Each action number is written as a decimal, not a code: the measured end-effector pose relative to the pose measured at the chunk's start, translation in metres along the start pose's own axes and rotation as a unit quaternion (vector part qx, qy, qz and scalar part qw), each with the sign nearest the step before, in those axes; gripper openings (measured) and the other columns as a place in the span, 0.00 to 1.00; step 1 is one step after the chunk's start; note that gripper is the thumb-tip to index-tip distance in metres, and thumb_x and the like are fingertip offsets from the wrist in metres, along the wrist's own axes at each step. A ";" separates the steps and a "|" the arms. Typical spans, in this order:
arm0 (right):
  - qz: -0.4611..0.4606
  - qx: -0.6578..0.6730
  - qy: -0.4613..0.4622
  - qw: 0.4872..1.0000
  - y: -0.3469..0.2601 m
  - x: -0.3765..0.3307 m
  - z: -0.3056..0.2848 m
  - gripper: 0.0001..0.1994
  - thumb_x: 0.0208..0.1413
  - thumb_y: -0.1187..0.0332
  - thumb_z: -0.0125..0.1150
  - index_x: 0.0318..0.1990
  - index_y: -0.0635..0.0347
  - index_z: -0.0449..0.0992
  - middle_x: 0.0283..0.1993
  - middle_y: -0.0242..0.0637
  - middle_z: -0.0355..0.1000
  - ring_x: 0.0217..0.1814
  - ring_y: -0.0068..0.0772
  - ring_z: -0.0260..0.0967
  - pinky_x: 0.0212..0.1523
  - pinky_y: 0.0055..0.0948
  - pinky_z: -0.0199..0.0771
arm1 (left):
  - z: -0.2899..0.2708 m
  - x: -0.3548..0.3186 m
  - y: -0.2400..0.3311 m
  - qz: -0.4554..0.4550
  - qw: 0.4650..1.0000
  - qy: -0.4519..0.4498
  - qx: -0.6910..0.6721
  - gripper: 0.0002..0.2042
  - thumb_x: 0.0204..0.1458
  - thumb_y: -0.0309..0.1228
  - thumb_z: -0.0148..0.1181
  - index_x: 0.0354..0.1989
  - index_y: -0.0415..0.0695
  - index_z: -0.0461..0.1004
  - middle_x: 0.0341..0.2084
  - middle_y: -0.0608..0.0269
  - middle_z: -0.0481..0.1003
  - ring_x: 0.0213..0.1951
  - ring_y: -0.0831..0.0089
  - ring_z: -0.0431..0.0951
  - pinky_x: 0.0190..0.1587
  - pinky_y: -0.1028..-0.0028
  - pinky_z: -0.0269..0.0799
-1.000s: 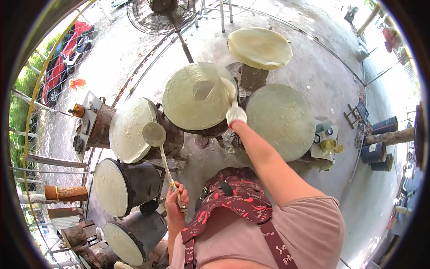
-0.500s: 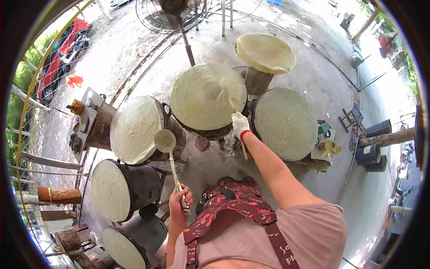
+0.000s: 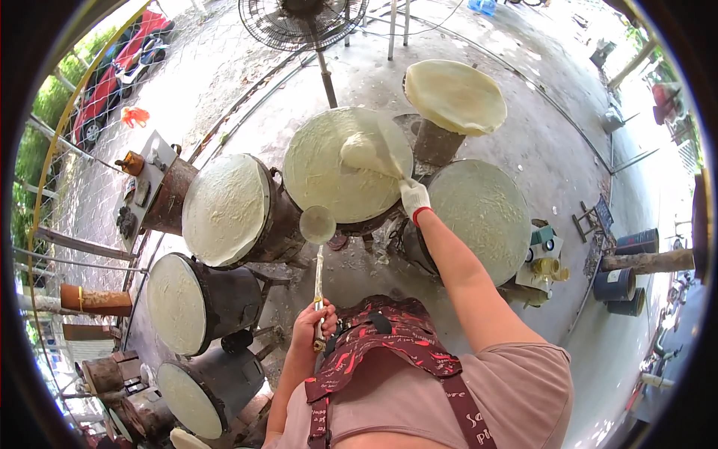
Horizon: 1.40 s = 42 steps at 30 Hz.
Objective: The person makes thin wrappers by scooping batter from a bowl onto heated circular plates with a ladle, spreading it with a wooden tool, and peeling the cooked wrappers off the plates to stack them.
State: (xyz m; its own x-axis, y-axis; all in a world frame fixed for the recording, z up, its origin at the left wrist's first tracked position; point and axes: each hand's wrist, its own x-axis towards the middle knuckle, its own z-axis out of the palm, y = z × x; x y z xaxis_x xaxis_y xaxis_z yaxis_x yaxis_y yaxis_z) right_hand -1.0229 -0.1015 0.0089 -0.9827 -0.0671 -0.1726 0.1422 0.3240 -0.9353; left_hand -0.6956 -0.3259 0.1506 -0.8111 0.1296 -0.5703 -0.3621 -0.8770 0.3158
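My left hand [image 3: 314,326] is wrapped around the handle of a long ladle [image 3: 319,224], whose round bowl hangs just in front of the middle griddle. My right hand [image 3: 414,197], in a white knit glove with a red cuff, grips a pale flat spreader [image 3: 392,166], partly blurred. Its blade lies over the round middle griddle [image 3: 321,161], which is coated with pale batter. Beside the blade, a thick rounded heap of batter [image 3: 360,151] sits near the griddle's centre.
More batter-coated griddles stand around me: one at the left [image 3: 226,211], one at the right [image 3: 479,217], and lower-left ones [image 3: 176,303]. A round pale sheet [image 3: 455,97] rests on a stand behind. Beyond is a standing fan [image 3: 303,22]. A side table [image 3: 550,262] holds yellow containers.
The spreader has swung leftward over the middle griddle, and a rounded heap of batter now shows there. My left hand has shifted the ladle right, toward the middle griddle.
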 end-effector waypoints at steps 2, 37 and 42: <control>-0.044 -0.075 -0.018 0.996 0.011 -0.010 0.008 0.17 0.55 0.64 0.53 0.49 0.60 0.75 0.38 0.53 0.76 0.41 0.35 0.74 0.45 0.30 0.69 | 0.002 0.003 -0.006 -0.019 0.999 0.023 0.029 0.07 0.56 0.24 0.47 0.42 0.41 0.65 0.25 0.63 0.63 0.18 0.80 0.60 0.16 0.81 0.57; 0.019 -0.050 -0.334 0.941 -0.037 -0.099 0.052 0.20 0.55 0.66 0.53 0.55 0.66 0.69 0.45 0.42 0.75 0.48 0.28 0.70 0.52 0.23 0.65 | 0.077 -0.016 0.054 0.069 0.997 0.038 0.023 0.04 0.59 0.28 0.47 0.35 0.41 0.63 0.18 0.72 0.59 0.14 0.88 0.56 0.11 0.85 0.53; 0.093 -0.035 -0.344 0.934 -0.044 -0.149 0.109 0.19 0.53 0.64 0.57 0.49 0.69 0.73 0.31 0.31 0.72 0.33 0.20 0.65 0.37 0.23 0.66 | 0.016 -0.091 0.045 0.134 0.973 0.177 -0.057 0.03 0.57 0.26 0.47 0.33 0.41 0.63 0.18 0.70 0.61 0.13 0.85 0.58 0.11 0.83 0.55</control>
State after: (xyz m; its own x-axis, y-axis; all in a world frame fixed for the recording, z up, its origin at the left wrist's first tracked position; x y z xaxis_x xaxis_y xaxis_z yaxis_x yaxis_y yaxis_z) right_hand -0.8698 -0.2089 0.0424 -0.6298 -0.5864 -0.5094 0.2709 0.4488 -0.8516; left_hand -0.6452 -0.3697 0.2285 -0.6526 -0.2617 -0.7110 -0.0887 -0.9056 0.4147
